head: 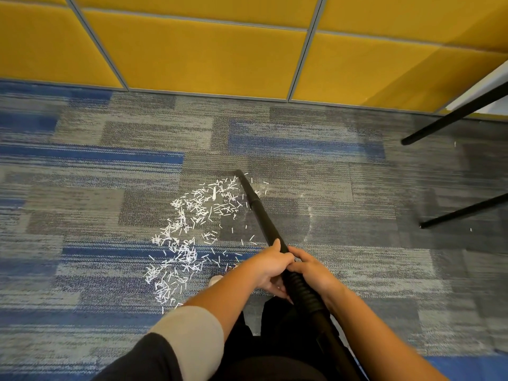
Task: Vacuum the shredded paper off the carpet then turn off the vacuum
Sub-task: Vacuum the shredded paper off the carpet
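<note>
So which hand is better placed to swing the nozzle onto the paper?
Probably the left hand: it grips the black tube slightly further forward, on the side where the shredded paper lies. The right hand grips behind it, at the ribbed hose.

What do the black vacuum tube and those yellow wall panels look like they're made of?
The vacuum tube looks like hard plastic, smooth matt black, joined to a ribbed flexible hose. The wall panels seem fabric-covered padding, soft matt yellow, in grey frames.
</note>
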`<control>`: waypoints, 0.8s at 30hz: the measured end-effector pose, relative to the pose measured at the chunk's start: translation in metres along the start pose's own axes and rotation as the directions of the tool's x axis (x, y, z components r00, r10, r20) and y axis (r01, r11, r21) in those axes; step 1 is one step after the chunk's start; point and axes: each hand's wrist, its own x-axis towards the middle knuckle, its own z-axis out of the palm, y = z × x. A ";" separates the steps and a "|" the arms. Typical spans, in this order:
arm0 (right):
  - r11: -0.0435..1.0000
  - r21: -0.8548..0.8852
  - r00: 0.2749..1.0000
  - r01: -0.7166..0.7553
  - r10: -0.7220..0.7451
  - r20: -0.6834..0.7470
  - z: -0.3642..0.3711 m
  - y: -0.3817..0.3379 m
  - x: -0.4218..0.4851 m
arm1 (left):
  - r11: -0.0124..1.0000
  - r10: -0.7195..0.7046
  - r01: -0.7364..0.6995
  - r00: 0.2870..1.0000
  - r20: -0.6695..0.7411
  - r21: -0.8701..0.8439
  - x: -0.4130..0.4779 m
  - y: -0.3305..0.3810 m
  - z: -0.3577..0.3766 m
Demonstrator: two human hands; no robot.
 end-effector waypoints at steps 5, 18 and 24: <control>1.000 0.018 1.000 -0.013 0.013 -0.009 0.000 0.001 -0.001 | 1.000 -0.005 0.005 1.000 0.010 0.025 0.001 0.000 0.000; 0.999 0.042 0.999 0.010 -0.009 -0.036 -0.003 0.017 -0.008 | 0.996 -0.016 0.015 1.000 0.018 0.084 -0.003 -0.005 0.011; 1.000 0.017 0.999 0.011 -0.011 -0.050 -0.001 0.025 -0.007 | 0.996 -0.008 0.007 1.000 0.015 0.088 -0.006 -0.011 0.010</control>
